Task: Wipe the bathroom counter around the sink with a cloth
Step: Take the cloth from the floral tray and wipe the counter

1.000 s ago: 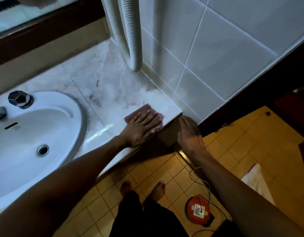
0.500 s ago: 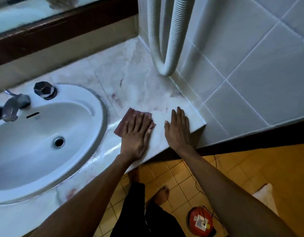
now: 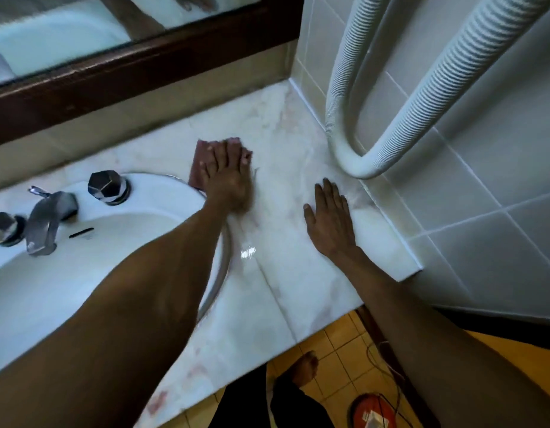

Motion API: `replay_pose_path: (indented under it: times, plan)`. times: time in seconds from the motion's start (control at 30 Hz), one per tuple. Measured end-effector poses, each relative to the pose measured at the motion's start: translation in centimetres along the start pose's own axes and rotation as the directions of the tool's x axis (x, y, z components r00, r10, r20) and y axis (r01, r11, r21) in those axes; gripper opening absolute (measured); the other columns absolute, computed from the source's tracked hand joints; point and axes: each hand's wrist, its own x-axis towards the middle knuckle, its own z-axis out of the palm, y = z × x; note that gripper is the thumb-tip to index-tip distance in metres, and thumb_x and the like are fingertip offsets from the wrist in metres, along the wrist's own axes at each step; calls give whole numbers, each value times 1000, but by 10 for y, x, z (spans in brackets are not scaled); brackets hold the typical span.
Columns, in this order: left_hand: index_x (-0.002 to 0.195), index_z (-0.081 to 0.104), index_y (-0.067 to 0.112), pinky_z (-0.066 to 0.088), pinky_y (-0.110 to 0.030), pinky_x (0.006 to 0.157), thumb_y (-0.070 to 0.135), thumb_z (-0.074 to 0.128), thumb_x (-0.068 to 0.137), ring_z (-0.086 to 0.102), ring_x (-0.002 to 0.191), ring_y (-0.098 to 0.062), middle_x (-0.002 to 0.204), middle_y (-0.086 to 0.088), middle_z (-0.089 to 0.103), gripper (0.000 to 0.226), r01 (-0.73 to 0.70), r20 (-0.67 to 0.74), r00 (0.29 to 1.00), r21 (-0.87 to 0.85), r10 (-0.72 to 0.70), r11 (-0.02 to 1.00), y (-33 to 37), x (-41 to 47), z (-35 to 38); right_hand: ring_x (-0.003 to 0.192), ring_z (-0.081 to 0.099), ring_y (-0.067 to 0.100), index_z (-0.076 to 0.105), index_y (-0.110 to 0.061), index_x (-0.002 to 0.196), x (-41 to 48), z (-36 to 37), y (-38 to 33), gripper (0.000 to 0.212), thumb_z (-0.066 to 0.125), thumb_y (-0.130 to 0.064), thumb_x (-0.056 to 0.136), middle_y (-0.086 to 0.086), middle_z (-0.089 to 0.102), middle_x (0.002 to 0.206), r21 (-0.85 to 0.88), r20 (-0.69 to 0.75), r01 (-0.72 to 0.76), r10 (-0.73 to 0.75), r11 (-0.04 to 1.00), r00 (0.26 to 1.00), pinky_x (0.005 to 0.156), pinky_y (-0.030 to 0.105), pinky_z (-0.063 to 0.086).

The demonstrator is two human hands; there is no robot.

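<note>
Pressing flat left hand on reddish-brown cloth | right hand open, empty | risk — cloth slipping into white oval sink

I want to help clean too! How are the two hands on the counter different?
The left hand presses a reddish cloth beside the sink; the right hand has none. The left hand looks blurred, the right hand sharp. The right hand lies nearer the tiled wall. Both rest flat, palm down, on the counter.
</note>
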Motion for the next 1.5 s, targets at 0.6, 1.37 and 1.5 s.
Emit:
replay_pose_path:
  times: [0.6, 1.37, 1.5]
  plan:
    - [160, 0, 31, 4, -57, 123, 43, 16, 107, -3, 155, -34, 169, 0, -7, 56, -272, 151, 959, 230, 242, 934, -99, 75, -71, 152, 13, 37, 21, 1, 154, 106, 40, -74, 67, 28, -40, 101, 25, 15, 162, -101, -128, -182, 168, 978, 977, 123, 53, 12]
    - [160, -3, 33, -2, -51, 122, 53, 8, 103, -8, 156, -23, 170, 4, -6, 61, -593, 294, 778, 51, 556, 803, 67, 193, -20, 152, 21, 25, 33, -8, 152, 103, 39, -74, 63, 40, -42, 99, 12, 25, 163, -30, -268, -178, 164, 984, 949, 122, 45, 19]
    - [160, 0, 35, -6, -50, 123, 54, 9, 104, -11, 156, -20, 169, 6, -4, 60, -669, 325, 704, 5, 632, 743, 59, 161, -18, 151, 22, 26, 35, -6, 151, 103, 38, -75, 63, 42, -40, 99, 13, 26, 162, -32, -281, -184, 168, 982, 945, 121, 46, 21]
